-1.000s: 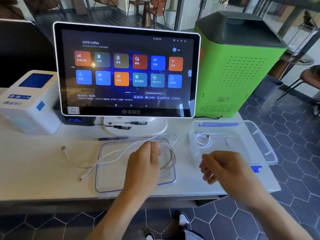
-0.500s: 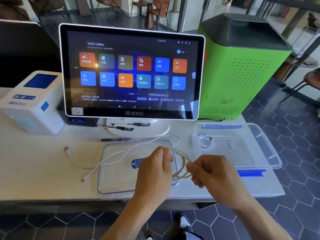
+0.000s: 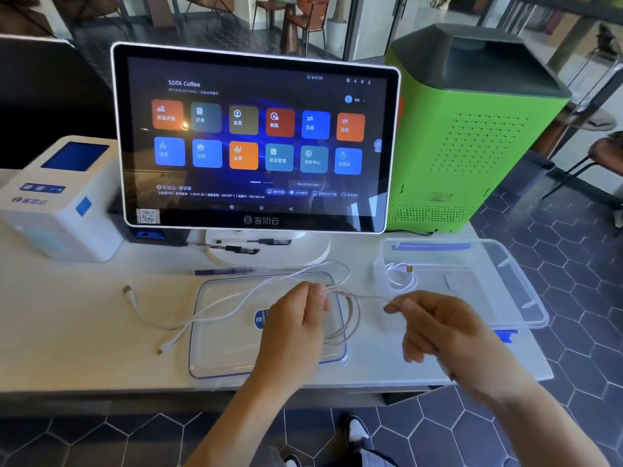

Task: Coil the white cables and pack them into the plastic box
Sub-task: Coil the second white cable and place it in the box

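Two hands work one thin white cable above the pale desk [image 3: 67,332]. Farthest left, a loose white cable [image 3: 188,323] lies slack on the desk, one plug end [image 3: 126,289] near the white receipt printer [image 3: 57,197] and its run crossing onto the clear plastic lid with a blue sticker [image 3: 229,352]. Over that lid, the left hand [image 3: 296,325] pinches the top of a partly wound coil of white cable [image 3: 347,315]; the loops hang below and to the right of its grip. From the pinch, a short free tail [image 3: 371,295] runs almost level to the right, where the right hand [image 3: 438,328] pinches it between thumb and fingertip. The tail's long axis thus lies left to right between the two grips, with the right hand nearer its free end. Judged from this, the next wrap calls for the right hand to carry the tail around the coil. Farther right, the clear rectangular plastic box [image 3: 526,298] stands open just beyond the right hand, with one coiled white cable [image 3: 399,278] already in its left end.
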